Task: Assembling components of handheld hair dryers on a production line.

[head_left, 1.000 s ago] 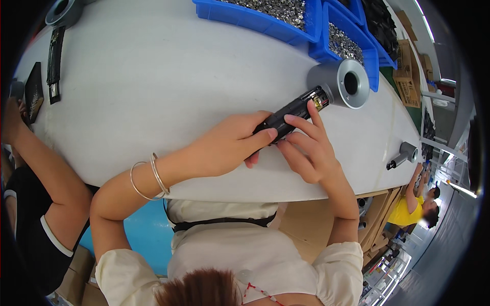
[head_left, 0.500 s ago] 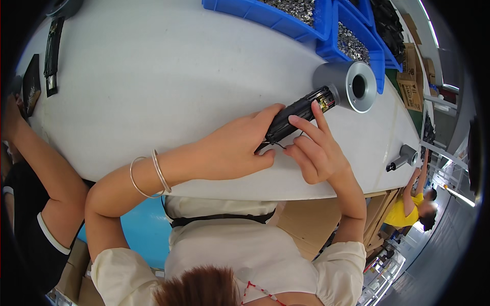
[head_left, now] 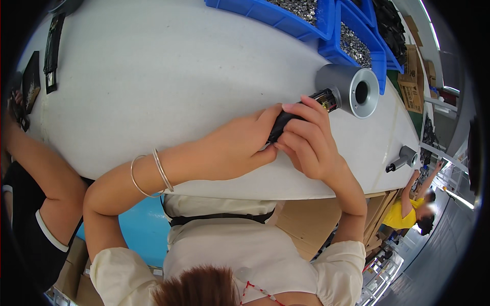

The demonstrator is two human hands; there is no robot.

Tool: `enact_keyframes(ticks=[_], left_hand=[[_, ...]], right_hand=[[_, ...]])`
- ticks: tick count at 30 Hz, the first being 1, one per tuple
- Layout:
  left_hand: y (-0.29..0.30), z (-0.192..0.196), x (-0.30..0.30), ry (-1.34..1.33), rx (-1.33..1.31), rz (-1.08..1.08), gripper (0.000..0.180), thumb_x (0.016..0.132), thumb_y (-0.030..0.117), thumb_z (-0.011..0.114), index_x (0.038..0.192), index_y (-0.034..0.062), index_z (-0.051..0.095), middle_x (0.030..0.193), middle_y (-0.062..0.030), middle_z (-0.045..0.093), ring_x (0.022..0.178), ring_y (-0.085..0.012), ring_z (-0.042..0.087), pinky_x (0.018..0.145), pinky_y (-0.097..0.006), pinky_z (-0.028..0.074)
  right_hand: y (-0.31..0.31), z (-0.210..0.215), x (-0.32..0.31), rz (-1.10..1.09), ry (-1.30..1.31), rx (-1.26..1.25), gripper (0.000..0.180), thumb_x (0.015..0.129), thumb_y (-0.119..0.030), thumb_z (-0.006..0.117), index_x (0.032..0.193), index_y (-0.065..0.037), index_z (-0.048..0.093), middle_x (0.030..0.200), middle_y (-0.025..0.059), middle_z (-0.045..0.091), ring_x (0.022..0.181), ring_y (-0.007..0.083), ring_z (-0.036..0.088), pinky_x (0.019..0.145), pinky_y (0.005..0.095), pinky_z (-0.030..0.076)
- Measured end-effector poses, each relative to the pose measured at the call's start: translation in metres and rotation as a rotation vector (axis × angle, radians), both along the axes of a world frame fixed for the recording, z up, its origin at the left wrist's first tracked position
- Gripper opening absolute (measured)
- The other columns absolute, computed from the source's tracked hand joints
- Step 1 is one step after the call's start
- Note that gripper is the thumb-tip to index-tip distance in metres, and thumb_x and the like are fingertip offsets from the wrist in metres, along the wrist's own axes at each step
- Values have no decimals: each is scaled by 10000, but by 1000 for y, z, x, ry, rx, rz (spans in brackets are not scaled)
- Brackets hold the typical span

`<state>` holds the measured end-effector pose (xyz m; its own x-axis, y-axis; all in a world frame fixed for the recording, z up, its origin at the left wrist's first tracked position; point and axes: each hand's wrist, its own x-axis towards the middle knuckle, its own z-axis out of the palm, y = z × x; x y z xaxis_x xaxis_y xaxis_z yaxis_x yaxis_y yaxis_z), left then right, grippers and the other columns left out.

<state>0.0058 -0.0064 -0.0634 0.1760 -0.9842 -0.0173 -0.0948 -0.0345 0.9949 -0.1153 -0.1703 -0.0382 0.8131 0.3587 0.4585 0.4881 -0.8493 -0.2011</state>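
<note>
A partly built hair dryer (head_left: 338, 84) lies across both hands, its grey ring-shaped head toward the upper right. Its black handle (head_left: 282, 124) slants down to the left, with inner parts and wiring (head_left: 326, 99) bare near the head. My left hand (head_left: 240, 145) is closed round the handle's lower end. Around the handle's middle curl the fingers of my right hand (head_left: 311, 135), with the fingertips on its upper side and the thumb underneath. The fingers hide much of the handle.
Blue bins (head_left: 352, 46) of small metal parts stand at the far right. Another grey dryer (head_left: 406, 158) lies near the table's right edge. Black parts (head_left: 52, 53) rest at the far left, by a co-worker's arm (head_left: 41, 163). A person in yellow (head_left: 403, 211) is at right.
My right hand has closed further round the handle, its raised finger now lowered onto it. The dryer has shifted very slightly.
</note>
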Motion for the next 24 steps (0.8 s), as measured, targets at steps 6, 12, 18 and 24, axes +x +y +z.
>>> enact_keyframes(ticks=[6,12,18,24], left_hand=[[0,6,7,-54,35,-46,431,846,79,525,1236,-28,377,963,-232,563,834,-377,568,723,-407,461],[-11,7,10,264,231,-135,511,955,128,411,1414,-37,259,914,-108,554,665,-156,527,615,-287,462],[-7,4,-5,255,275,0,502,994,169,397,1435,-14,242,951,-76,500,629,-83,454,558,-230,421],[-5,7,-11,275,259,5,464,994,188,406,1395,-9,281,967,-73,501,590,-80,449,522,-217,418]], right_hand=[[7,12,15,-67,72,192,190,662,-15,708,813,-24,594,932,98,538,1005,329,573,856,489,455],[-9,-10,-10,-186,-76,366,224,705,51,706,883,-39,605,995,126,548,1011,343,582,877,500,457],[-55,12,-149,-1038,-533,54,351,743,92,626,1065,-6,527,1087,159,513,1092,315,531,947,416,420],[-88,-38,-418,-2171,-62,-11,400,784,-106,610,1153,23,526,1110,216,559,1074,370,517,925,430,424]])
